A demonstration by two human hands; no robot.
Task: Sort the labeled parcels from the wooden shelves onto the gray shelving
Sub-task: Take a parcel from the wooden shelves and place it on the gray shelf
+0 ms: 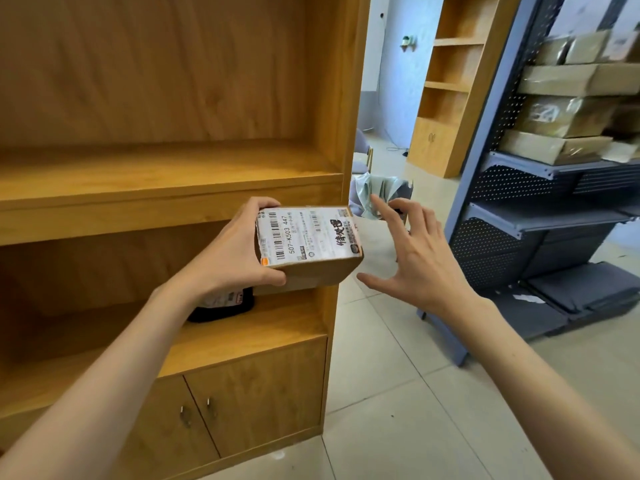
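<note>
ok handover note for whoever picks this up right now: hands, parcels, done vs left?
Left hand: grips a small cardboard parcel by its end, label up, held in front of the wooden shelves.
Right hand: open, fingers spread, beside the parcel, not touching it.
Black parcel lies on the lower wooden shelf, partly hidden behind the left forearm.
Gray shelving stands to the right; its upper shelf already holds stacked cardboard boxes, the middle shelf shows nothing on the part in view.
Done: the cardboard parcel is off the wooden shelf.
Left: place it on the gray shelving, then fetch the black parcel.
</note>
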